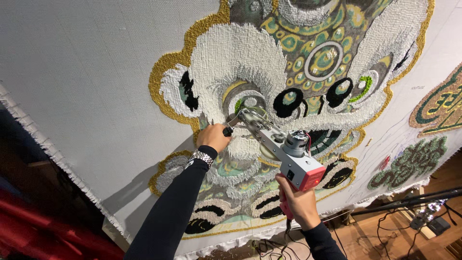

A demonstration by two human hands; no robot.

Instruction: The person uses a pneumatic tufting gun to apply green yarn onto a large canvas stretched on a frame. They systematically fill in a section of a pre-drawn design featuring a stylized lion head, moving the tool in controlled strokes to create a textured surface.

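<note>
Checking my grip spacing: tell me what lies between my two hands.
In the head view, the tufting gun's grey metal body with its motor spans the stretch between the left hand on the front handle and the right hand on the rear grip.

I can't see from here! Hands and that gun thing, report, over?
Left hand shut on front knob. Right hand shut on tufting gun handle. Tip against cloth. Nothing blocking.

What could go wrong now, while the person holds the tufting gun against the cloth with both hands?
The left hand grips the front knob close to the needle tip of the tufting gun, so a slip might hurt its fingers. The tip presses the stretched cloth beside finished white pile; drifting could spoil it. Cables on the floor might catch a foot.
</note>
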